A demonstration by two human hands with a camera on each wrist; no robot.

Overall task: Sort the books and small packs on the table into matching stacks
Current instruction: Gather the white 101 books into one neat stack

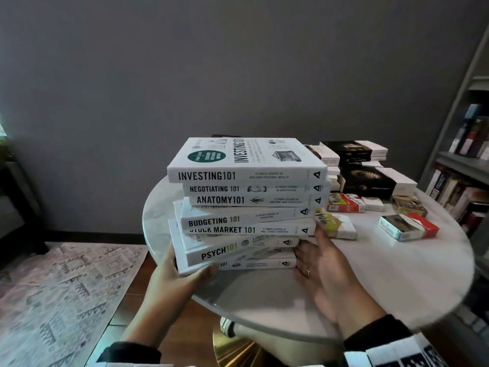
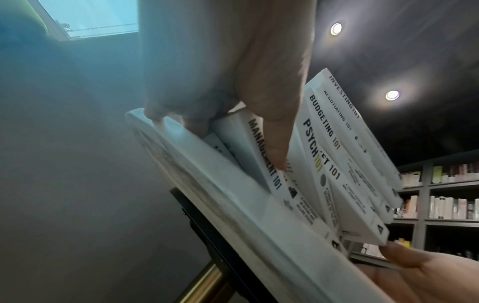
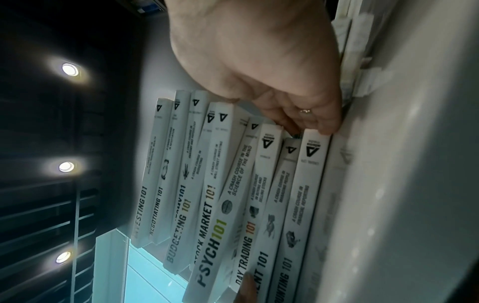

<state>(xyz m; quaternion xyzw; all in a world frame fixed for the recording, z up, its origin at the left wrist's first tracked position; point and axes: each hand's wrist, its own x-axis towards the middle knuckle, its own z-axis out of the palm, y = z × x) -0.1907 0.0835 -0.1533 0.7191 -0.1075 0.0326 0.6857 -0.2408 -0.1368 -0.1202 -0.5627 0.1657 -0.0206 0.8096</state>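
Head cam: above, looking forward and down over the round table [image 1: 397, 274]. Both wrist cams: very close, low, tilted up toward ceiling lights. All three share the white book stack [image 1: 246, 205] spines.

Dim room; ceiling spotlights [image 3: 70, 69] flare at the right wrist view's left, window [image 2: 88, 18] glare hazes the left wrist view's upper left, edges perhaps motion-blurred.

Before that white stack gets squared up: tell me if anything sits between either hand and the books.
Nothing visible does: the left hand grips the white book stack at its lower left corner, the right hand lies against its right end.
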